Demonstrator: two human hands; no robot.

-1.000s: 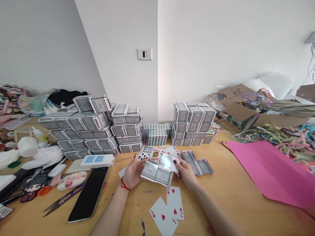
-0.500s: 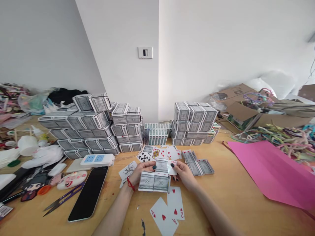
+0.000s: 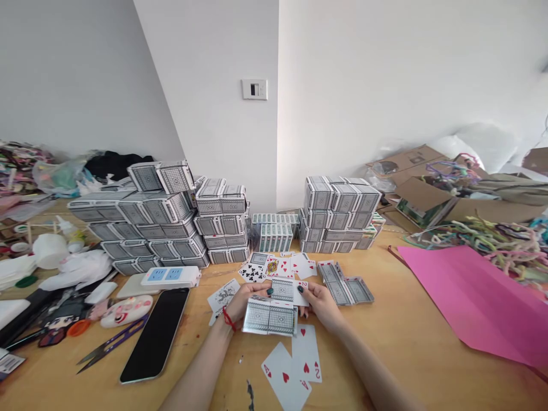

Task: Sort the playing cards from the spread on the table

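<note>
My left hand (image 3: 242, 302) and my right hand (image 3: 320, 302) together hold an opened card box (image 3: 269, 317) with a grey patterned back, just above the wooden table (image 3: 406, 337). A deck of cards (image 3: 286, 290) sits between my fingers at the box's top, with a red two showing at its right side. My left thumb rests on top of the deck. In front of my hands lie two face-up heart cards (image 3: 295, 365), an ace and a two. Behind my hands, several loose cards (image 3: 278, 265) are spread face up.
Stacks of grey card boxes stand at the back left (image 3: 162, 228) and back centre-right (image 3: 338, 220). An opened empty box (image 3: 346, 285) lies right of my hands. A phone (image 3: 156, 334), scissors (image 3: 109, 345), a power strip (image 3: 171, 277) and a pink sheet (image 3: 475, 302) lie around.
The box has tilted from slanted to level and come lower and nearer to me. The deck now stands at the box's top edge, with my left thumb over it.
</note>
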